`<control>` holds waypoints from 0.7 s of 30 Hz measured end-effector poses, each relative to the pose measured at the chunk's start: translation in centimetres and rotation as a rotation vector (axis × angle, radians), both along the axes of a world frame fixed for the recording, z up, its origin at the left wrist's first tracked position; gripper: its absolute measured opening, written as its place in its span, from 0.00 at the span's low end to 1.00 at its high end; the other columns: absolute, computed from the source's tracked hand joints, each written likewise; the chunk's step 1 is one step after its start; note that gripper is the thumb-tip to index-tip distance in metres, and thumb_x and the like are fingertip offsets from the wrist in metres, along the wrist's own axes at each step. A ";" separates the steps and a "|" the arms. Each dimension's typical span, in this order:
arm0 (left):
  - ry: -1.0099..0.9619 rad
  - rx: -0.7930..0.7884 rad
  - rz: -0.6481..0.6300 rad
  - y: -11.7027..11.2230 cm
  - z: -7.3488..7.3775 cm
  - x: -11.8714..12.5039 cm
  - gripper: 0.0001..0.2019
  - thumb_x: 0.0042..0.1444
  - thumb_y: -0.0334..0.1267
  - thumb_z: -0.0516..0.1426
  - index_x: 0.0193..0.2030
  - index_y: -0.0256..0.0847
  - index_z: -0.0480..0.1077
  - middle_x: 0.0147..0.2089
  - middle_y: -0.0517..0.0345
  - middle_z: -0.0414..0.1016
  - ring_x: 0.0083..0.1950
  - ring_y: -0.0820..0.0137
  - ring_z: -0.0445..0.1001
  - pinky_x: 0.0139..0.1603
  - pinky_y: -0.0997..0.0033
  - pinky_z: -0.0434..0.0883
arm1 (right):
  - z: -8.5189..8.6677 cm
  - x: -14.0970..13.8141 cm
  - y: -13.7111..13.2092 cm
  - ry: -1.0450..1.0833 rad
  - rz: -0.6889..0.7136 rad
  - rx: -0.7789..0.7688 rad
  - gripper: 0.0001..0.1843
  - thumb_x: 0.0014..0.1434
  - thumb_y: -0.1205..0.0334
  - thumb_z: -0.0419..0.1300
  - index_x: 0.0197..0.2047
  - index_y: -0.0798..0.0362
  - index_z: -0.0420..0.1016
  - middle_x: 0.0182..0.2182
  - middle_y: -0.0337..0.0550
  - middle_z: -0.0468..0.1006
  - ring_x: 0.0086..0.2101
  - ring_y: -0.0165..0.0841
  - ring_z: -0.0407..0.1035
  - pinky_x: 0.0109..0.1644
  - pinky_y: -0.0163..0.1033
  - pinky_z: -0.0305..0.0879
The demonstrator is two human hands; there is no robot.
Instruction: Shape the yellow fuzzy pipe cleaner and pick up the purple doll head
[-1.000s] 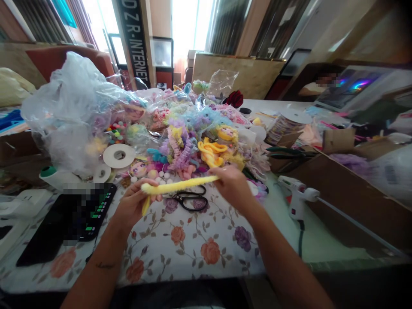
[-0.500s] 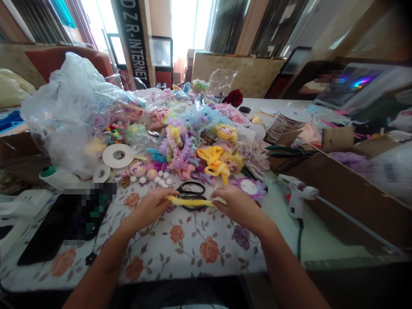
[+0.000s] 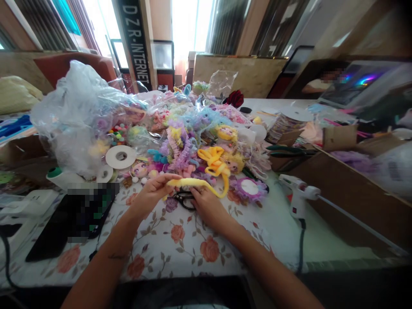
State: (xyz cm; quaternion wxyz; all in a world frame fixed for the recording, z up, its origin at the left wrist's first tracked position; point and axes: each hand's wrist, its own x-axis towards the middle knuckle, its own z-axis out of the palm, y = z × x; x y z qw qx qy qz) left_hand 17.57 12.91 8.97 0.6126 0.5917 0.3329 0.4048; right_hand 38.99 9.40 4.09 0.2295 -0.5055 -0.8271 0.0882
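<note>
My left hand (image 3: 151, 193) pinches one end of a fuzzy yellow pipe cleaner (image 3: 196, 183), which arcs to the right and droops at its far end. My right hand (image 3: 207, 206) rests on the black scissors (image 3: 182, 198) lying on the floral tablecloth (image 3: 189, 244), its fingers on the handles just under the pipe cleaner. Whether the scissors are lifted I cannot tell.
A heap of colourful craft trims and small doll heads (image 3: 193, 137) fills the table behind my hands, beside a big clear plastic bag (image 3: 77, 116). White tape rolls (image 3: 120, 157) lie left, a white glue gun (image 3: 298, 195) and cardboard box (image 3: 347, 193) right, a dark phone (image 3: 80, 214) near left.
My right hand has let go of the pipe cleaner's right end and dropped onto the scissors. My left hand has lifted the pipe cleaner slightly, and its free end now hangs down.
</note>
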 end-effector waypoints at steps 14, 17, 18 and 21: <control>0.442 0.005 -0.102 0.6 -1.4 -4.2 0.19 0.57 0.44 0.59 0.55 0.43 0.73 0.57 0.51 0.74 0.54 0.61 0.72 0.51 0.67 0.69 | 4.8 3.4 -3.1 -0.025 0.094 -0.429 0.08 0.61 0.63 0.62 0.42 0.51 0.82 0.36 0.46 0.81 0.38 0.38 0.75 0.42 0.38 0.67; 0.641 -0.015 -0.189 0.2 -1.2 -5.4 0.20 0.55 0.44 0.60 0.54 0.42 0.74 0.45 0.51 0.79 0.44 0.62 0.76 0.43 0.67 0.71 | 4.4 3.9 -1.8 0.072 -0.034 -0.281 0.10 0.65 0.64 0.58 0.42 0.54 0.81 0.38 0.48 0.81 0.40 0.39 0.74 0.45 0.40 0.67; 0.701 -0.012 -0.196 0.0 -1.1 -5.8 0.19 0.54 0.44 0.59 0.52 0.41 0.74 0.41 0.52 0.79 0.41 0.62 0.76 0.41 0.67 0.70 | 4.1 4.0 -1.3 0.063 -0.050 -0.237 0.10 0.64 0.66 0.57 0.43 0.54 0.80 0.39 0.49 0.80 0.41 0.39 0.73 0.46 0.41 0.67; 0.832 0.038 -0.165 -0.3 -0.8 -6.8 0.16 0.54 0.43 0.58 0.48 0.42 0.76 0.37 0.54 0.78 0.39 0.62 0.75 0.40 0.67 0.69 | 3.1 4.1 -0.2 0.015 -0.003 -0.219 0.10 0.62 0.70 0.58 0.43 0.55 0.80 0.41 0.51 0.78 0.42 0.39 0.72 0.47 0.41 0.67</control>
